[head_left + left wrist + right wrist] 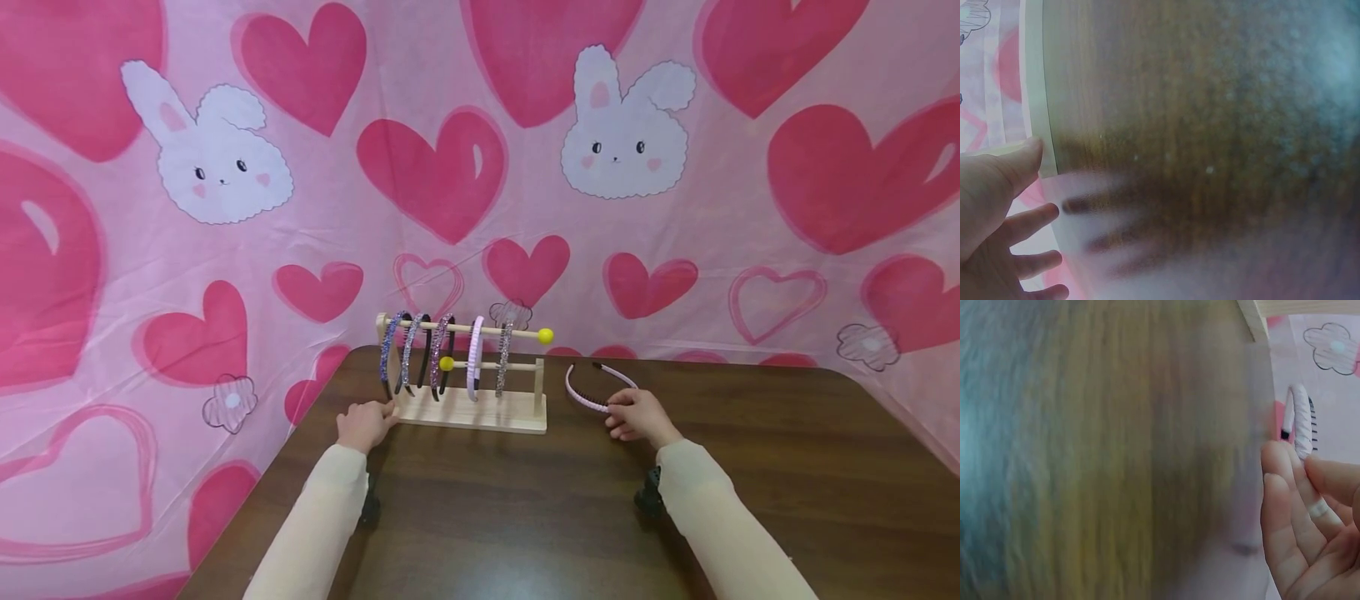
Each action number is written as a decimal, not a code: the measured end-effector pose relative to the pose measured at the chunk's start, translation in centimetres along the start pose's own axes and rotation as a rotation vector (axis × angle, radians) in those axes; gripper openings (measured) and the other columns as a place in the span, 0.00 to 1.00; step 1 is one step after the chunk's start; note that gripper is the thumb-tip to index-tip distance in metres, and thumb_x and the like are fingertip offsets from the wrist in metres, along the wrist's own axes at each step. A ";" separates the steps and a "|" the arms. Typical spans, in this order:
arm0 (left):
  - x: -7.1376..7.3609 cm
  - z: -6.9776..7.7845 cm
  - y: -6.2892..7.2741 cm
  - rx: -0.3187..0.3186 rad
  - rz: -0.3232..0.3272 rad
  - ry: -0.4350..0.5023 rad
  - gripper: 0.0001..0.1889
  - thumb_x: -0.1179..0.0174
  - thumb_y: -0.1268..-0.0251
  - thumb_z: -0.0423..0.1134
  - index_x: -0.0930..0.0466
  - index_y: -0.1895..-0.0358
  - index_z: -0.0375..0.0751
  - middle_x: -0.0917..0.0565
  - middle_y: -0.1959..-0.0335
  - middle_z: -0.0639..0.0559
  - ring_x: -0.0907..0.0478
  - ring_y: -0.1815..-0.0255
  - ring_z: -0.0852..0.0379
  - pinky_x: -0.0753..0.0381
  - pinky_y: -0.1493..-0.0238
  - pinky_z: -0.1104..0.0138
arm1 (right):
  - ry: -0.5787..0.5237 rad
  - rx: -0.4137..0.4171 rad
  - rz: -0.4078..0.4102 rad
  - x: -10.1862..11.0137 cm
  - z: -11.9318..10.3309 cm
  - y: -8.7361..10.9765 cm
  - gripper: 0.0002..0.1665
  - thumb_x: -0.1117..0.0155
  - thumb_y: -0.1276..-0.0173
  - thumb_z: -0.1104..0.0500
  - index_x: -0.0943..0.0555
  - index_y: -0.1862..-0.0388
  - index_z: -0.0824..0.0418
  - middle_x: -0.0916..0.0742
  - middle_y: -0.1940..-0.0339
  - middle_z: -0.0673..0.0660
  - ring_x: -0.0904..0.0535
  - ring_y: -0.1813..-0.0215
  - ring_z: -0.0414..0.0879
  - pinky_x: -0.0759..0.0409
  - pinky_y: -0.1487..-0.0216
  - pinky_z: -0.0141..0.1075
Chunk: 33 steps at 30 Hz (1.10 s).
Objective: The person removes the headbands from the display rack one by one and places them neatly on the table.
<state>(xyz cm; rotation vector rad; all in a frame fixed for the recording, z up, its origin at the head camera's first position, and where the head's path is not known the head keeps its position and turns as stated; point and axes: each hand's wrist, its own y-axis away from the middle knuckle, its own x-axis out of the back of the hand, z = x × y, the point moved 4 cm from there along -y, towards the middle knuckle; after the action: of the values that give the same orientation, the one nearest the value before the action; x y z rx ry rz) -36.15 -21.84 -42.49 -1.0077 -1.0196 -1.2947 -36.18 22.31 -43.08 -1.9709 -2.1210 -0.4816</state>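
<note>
Right of the wooden headband stand (468,412), the right hand (639,415) pinches a pale-pink toothed headband (587,403) near its crown, apparently leaving both tips free; the left hand (365,425), visible fingers outstretched, touches the stand's left end, presumably steadying it.

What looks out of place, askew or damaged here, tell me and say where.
Nothing looks spilled or damaged. Only the pale pink headband is off the rack, to its right, while five other headbands hang there; the right hand holds it, so that hardly seems odd.
</note>
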 end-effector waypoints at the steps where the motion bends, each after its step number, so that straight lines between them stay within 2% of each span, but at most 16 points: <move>1: 0.0 0.0 0.0 -0.002 0.002 0.001 0.23 0.44 0.36 0.46 0.28 0.39 0.42 0.25 0.46 0.33 0.33 0.50 0.35 0.40 0.52 0.43 | 0.005 0.001 0.011 -0.1 0.0 0.0 0.11 0.47 0.32 0.67 0.29 0.56 0.76 0.17 0.78 0.59 0.20 0.81 0.46 0.21 0.77 0.39; 4: 0.0 0.0 0.0 -0.007 0.005 -0.001 0.23 0.44 0.36 0.46 0.27 0.39 0.43 0.25 0.46 0.33 0.33 0.50 0.35 0.40 0.52 0.43 | 0.022 -0.009 0.030 -0.4 0.0 -0.1 0.10 0.47 0.33 0.67 0.28 0.57 0.75 0.17 0.78 0.59 0.21 0.81 0.45 0.21 0.78 0.38; 11: -0.1 0.0 -0.1 -0.011 0.013 -0.008 0.23 0.44 0.36 0.46 0.28 0.39 0.42 0.25 0.46 0.32 0.32 0.50 0.35 0.39 0.52 0.43 | 0.069 0.012 -0.026 -1.1 -0.4 -0.3 0.09 0.42 0.35 0.65 0.26 0.62 0.73 0.18 0.81 0.58 0.22 0.83 0.45 0.22 0.79 0.38; 16: 0.1 0.1 0.1 -0.003 0.016 -0.017 0.22 0.44 0.35 0.47 0.27 0.40 0.43 0.25 0.47 0.32 0.32 0.50 0.34 0.39 0.52 0.42 | 0.121 -0.066 0.022 -1.4 -0.1 -0.6 0.08 0.44 0.35 0.66 0.24 0.61 0.72 0.19 0.82 0.57 0.23 0.84 0.43 0.23 0.79 0.36; 19: 0.2 0.2 0.1 0.007 0.009 -0.010 0.22 0.44 0.35 0.46 0.27 0.40 0.43 0.25 0.46 0.33 0.32 0.49 0.34 0.39 0.51 0.42 | 0.122 -0.082 0.032 -1.5 0.2 -0.8 0.09 0.44 0.34 0.66 0.24 0.59 0.73 0.19 0.83 0.56 0.23 0.84 0.43 0.24 0.80 0.35; 26: 0.3 0.3 0.2 -0.004 0.030 -0.017 0.21 0.43 0.36 0.48 0.24 0.42 0.44 0.24 0.48 0.34 0.31 0.52 0.35 0.38 0.53 0.43 | 0.113 -0.068 0.036 -1.6 0.4 -0.8 0.09 0.43 0.35 0.65 0.23 0.60 0.72 0.19 0.83 0.55 0.24 0.85 0.42 0.24 0.81 0.34; 33: 0.1 0.2 0.0 0.004 0.010 0.003 0.22 0.44 0.36 0.46 0.27 0.40 0.43 0.25 0.46 0.33 0.32 0.49 0.34 0.40 0.51 0.42 | 0.103 -0.042 0.030 -1.5 0.3 -1.1 0.12 0.42 0.35 0.64 0.24 0.57 0.72 0.19 0.81 0.56 0.23 0.84 0.43 0.24 0.80 0.35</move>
<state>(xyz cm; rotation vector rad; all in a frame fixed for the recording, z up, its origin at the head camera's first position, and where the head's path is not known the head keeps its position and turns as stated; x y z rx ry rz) -36.15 -21.70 -42.38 -1.0063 -1.0137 -1.2852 -37.14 20.99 -43.98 -1.9524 -2.0320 -0.6138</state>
